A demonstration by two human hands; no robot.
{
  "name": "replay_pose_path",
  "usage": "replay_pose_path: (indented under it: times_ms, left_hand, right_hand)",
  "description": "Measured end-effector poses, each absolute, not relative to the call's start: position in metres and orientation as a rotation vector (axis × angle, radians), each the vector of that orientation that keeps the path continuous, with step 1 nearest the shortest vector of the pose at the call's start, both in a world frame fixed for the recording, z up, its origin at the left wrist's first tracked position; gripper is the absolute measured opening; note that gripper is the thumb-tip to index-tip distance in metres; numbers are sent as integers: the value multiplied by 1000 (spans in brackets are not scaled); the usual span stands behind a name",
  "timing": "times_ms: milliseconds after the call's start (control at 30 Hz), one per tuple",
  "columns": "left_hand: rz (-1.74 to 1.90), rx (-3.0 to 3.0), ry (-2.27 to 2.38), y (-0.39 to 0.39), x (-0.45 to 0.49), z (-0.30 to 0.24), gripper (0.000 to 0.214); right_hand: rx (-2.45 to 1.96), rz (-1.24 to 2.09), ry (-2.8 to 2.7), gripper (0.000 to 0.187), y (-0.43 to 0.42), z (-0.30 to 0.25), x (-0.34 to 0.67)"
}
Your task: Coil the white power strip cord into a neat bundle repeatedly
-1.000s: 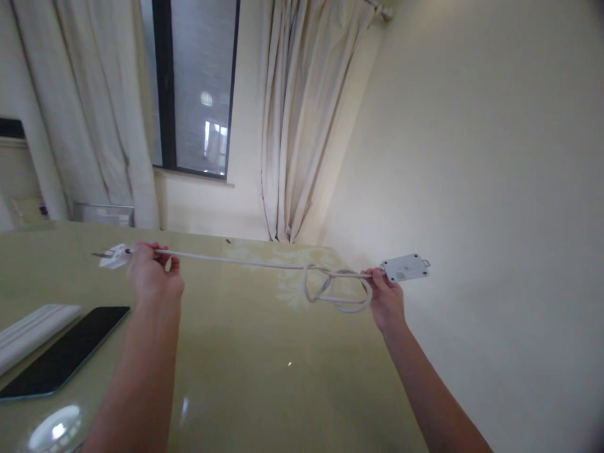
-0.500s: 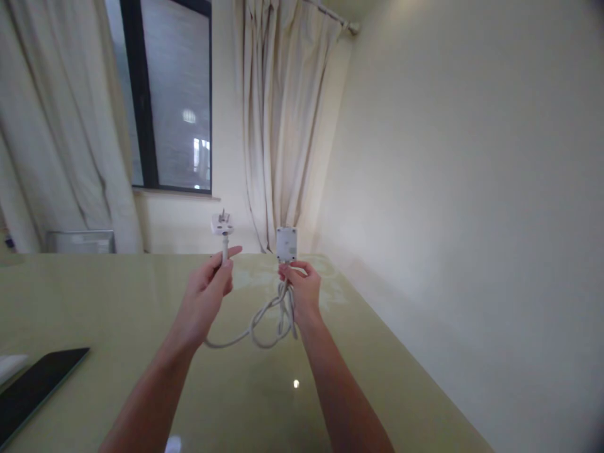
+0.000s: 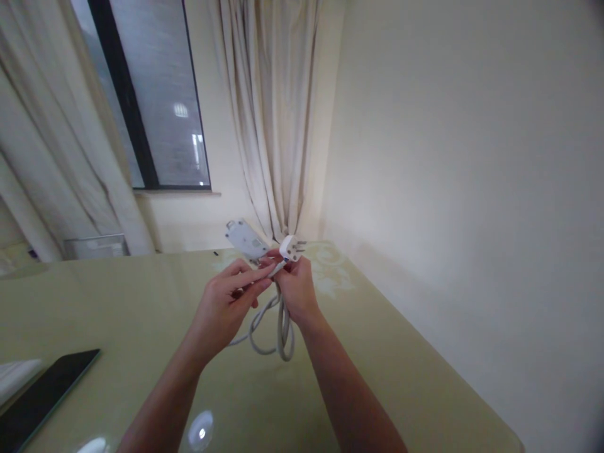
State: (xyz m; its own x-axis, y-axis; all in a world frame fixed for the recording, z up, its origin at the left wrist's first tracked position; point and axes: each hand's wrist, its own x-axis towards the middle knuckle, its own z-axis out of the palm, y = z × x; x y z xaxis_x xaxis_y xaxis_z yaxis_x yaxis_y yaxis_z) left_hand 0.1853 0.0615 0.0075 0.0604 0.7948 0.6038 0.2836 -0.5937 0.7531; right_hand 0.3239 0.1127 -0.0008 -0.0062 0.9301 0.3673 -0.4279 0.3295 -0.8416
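Observation:
My left hand (image 3: pixel 231 305) pinches the grey cable just behind a white three-pin plug (image 3: pixel 290 248), whose prongs point right. My right hand (image 3: pixel 298 286) is closed around the cord near the end of a white power strip (image 3: pixel 246 239), which tilts up to the left with its screwed underside showing. The plug sits in front of my right fingers, partly hiding them. Below my hands the looped cable (image 3: pixel 284 333) hangs over the table, and one strand runs left behind my left wrist.
The glossy pale green table (image 3: pixel 264 402) meets a bare wall (image 3: pixel 453 189) on the right. A dark flat panel (image 3: pixel 50 387) and a white object (image 3: pixel 16 377) lie at the left. Curtains (image 3: pixel 268 113) and a window (image 3: pixel 158 94) stand behind the table.
My left hand has brought the plug rightward to my right hand, and its prongs have turned from up to right. The power strip has tipped from upright toward the left.

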Motion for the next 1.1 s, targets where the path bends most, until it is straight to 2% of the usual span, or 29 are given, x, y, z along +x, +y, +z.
replay_pose_path:
  times_ms: [100, 200, 400, 467, 633, 733, 900, 1100]
  left_hand:
    - [1547, 1822, 1069, 60, 184, 8, 25]
    - [1406, 1892, 1238, 57, 185, 8, 40]
    - [997, 2254, 1643, 39, 209, 12, 50]
    - [950, 2279, 1654, 37, 216, 10, 47]
    - [850, 2318, 1492, 46, 209, 1, 15]
    - [835, 2371, 1443, 52, 188, 3, 6]
    - [967, 2254, 1218, 49, 149, 15, 20]
    - [1018, 2184, 1020, 42, 126, 19, 10]
  right_hand:
    - [-590, 1181, -1215, 24, 106, 7, 332]
    - [-573, 1226, -1203, 24, 104, 11, 335]
    - [-523, 1391, -932, 37, 109, 13, 330]
    - [-520, 1384, -892, 37, 110, 13, 329]
    - [-505, 1248, -882, 28, 117, 6, 331]
    - [-492, 1245, -787, 33, 131, -2, 337]
    - [-555, 1249, -410, 25, 163, -12, 365]
    - [-557, 984, -236, 36, 177, -10, 433]
